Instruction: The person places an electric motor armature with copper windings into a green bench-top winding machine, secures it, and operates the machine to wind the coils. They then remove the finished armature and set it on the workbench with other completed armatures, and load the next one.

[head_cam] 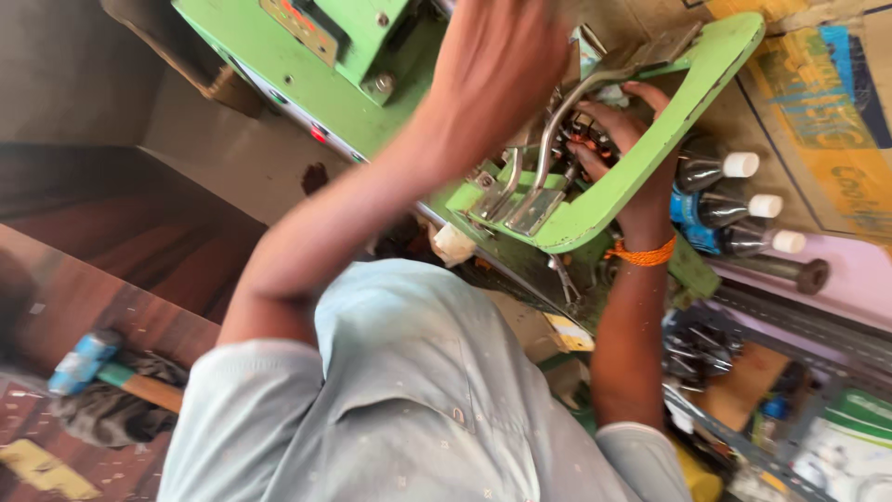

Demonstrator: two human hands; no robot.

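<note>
A green machine (307,79) with a green curved frame (650,153) stands in front of me. My left hand (497,60) is raised over the top of the machine, blurred, seen from the back; what it holds is hidden. My right hand (613,125), with an orange thread band (641,253) at the wrist, reaches through the green frame. Its fingers curl around a small dark part with orange bits (583,130) in the mechanism. A bent metal lever (557,130) runs just left of those fingers down to grey metal brackets (520,200).
Three dark bottles with white caps (734,209) lie right of the frame, with a metal rod (790,271) below them. A cardboard box (827,102) is at top right. A blue-headed hammer (88,361) rests on a grey cloth (111,409) at lower left. Shelves with clutter (743,390) are at lower right.
</note>
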